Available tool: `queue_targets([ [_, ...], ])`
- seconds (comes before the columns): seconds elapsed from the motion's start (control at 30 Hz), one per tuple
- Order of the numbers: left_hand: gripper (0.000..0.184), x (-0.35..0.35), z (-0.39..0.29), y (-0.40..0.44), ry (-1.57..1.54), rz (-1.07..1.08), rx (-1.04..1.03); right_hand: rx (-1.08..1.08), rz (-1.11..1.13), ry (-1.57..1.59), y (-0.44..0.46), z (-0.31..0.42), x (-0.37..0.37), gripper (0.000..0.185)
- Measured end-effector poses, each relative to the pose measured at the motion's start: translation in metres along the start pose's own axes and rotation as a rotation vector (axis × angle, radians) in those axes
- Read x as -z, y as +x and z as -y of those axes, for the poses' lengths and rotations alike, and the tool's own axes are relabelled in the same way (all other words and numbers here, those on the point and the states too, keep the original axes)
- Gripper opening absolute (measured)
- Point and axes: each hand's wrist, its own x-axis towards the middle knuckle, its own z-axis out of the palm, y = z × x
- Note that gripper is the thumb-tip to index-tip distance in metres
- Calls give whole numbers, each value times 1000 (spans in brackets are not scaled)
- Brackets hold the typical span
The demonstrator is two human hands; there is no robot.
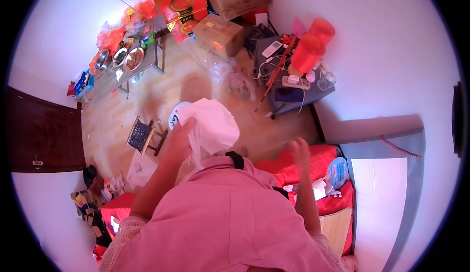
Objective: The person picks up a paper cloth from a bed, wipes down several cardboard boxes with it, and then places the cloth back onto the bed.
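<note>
My left hand (182, 137) is closed on the edge of a limp white cloth (214, 125), which spreads out in front of my lap; its exact kind is hard to tell. Partly covered by it is a round white thing with dark lettering (174, 119). Raised to the right, my right hand (300, 152) has its fingers stretched out and holds nothing. It hovers over the red bedding (308, 163), near a blue round fan-like thing (338, 173).
A small folding stool (141, 136) stands on the left floor. A low table (155, 56) bears bowls of food. On the right, a grey-covered table (289, 106) carries red cylinders, a power strip and cables. Plastic bags (235, 79) and cardboard boxes (220, 34) lie at the back.
</note>
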Motion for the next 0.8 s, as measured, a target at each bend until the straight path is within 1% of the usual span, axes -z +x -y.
queue_targets([
  [0.03,29,0,7,-1,8,-5,-5,-60,302,188,-3,46,-20,44],
  [0.07,29,-1,12,-3,17,-10,-12,-170,594,342,-6,91,-40,51],
  [0.1,30,-6,11,-8,106,-52,3,-129,717,464,-21,127,-53,53],
  [0.13,30,-10,11,-12,139,-47,-4,-86,840,586,-29,149,-65,56],
  [0.23,30,-3,15,-21,242,-26,-8,186,666,702,-40,185,-87,65],
  [0.33,28,13,3,-26,250,-61,86,32,548,879,-40,217,-84,61],
  [0.43,23,38,-5,-22,236,-56,77,-96,693,393,-31,211,-81,48],
  [0.53,17,52,-9,-21,337,-159,26,500,430,39,-34,227,-102,31],
  [0.63,13,54,-23,-18,269,-216,-15,600,589,-165,-22,231,-118,25],
  [0.73,15,70,-34,-6,434,-275,-67,665,622,-361,-16,257,-128,20],
  [0.8,35,87,-39,11,542,-169,-374,839,543,-285,-10,275,-137,20],
])
